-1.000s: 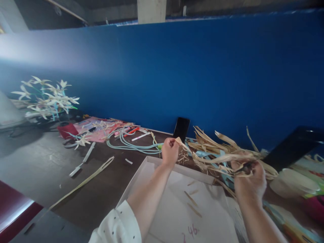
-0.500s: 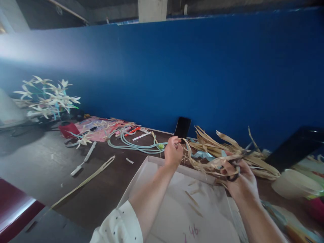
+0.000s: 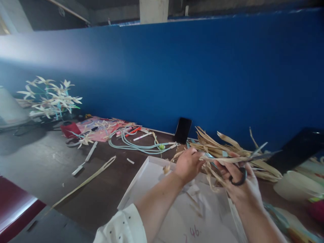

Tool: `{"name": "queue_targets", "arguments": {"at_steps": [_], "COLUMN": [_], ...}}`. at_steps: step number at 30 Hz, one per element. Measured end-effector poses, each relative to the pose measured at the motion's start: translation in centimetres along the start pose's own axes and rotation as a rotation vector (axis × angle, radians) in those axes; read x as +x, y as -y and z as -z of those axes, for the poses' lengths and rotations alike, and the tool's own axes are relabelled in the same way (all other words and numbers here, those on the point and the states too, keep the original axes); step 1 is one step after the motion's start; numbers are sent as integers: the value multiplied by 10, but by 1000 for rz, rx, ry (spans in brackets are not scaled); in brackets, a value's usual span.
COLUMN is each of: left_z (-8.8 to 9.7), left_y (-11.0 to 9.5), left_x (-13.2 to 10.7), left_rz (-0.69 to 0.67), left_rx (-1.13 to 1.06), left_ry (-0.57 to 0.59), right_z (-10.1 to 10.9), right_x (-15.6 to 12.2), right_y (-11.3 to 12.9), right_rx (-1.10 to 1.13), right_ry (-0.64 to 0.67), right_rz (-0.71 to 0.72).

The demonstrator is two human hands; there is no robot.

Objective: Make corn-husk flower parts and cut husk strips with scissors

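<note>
My left hand (image 3: 188, 164) is closed, pinching a dry corn husk strip (image 3: 215, 159) over the back edge of a shallow white box (image 3: 133, 178). In my right hand (image 3: 240, 180) are scissors (image 3: 263, 154) with dark finger loops, their blades pointing right and slightly apart. The strip stretches from my left fingers to the fingers of my right hand, close to the blades. Loose curled husk hangs beneath both hands. Behind them lies a pile of dry husks (image 3: 233, 143). Small scraps and a handwritten "46" show on the box floor.
A black phone (image 3: 183, 130) leans on the blue partition (image 3: 152, 74). To the left are pale blue cords (image 3: 131, 147), a split straw strip (image 3: 86, 181), and white husk flowers (image 3: 57, 96) in a red pot (image 3: 70, 129). A white bowl (image 3: 296, 185) stands at right.
My left hand has moved right and slightly down, close to my right hand. The husk strip between them is now shorter and straighter. The scissor blades show more plainly, pointing right.
</note>
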State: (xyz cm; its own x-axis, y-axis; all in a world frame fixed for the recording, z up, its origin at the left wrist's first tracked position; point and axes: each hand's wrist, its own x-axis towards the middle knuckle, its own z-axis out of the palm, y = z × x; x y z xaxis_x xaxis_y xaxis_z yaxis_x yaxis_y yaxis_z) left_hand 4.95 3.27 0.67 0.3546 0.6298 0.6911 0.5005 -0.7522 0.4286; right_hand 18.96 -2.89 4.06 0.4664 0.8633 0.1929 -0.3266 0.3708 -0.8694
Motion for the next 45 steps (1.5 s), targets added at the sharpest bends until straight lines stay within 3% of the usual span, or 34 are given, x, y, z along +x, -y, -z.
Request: {"name": "queue_targets", "arguments": {"at_steps": [5,9,13,16,19,22,26,30,33,35,38,41,45], "left_z": [1,2,6,9,11,12,18,27,30,29,25,21,19], "left_y": [5,13,22,29,32,32,35,50,58,58,52,45,39], "left_x": [-1,4,9,12,13,13,11,13,17,20,23,22,19], "left_rz": [26,213,511,606,574,453,358,454,607,675,649,590,506], "left_rx": [-97,-242,-328,-359,-316,-221,-98,-39,-202,-388,-623,-774,-810], "left_ry": [21,-76,-142,-208,-262,-250,-223,-316,-406,-391,-257,-132,-64], "right_z": [-2,-1,4,5,4,5,12,20,21,19,13,6,-3], "right_x": [-2,-2,-4,-5,-2,2,6,12,15,13,3,-9,-18], "right_y": [-6,-7,-9,-12,-15,-19,-22,-14,-5,-2,-4,-9,-14], "right_rx": [-25,-83,-167,-200,-183,-243,-643,-1028,-863,-622,-376,-348,-410], "right_ry": [71,58,169,232,102,-81,-187,-222,-257,-131,192,438,566], "right_rz": [44,53,-162,-272,-189,-77,100,228,191,57,-177,-299,-386]}}
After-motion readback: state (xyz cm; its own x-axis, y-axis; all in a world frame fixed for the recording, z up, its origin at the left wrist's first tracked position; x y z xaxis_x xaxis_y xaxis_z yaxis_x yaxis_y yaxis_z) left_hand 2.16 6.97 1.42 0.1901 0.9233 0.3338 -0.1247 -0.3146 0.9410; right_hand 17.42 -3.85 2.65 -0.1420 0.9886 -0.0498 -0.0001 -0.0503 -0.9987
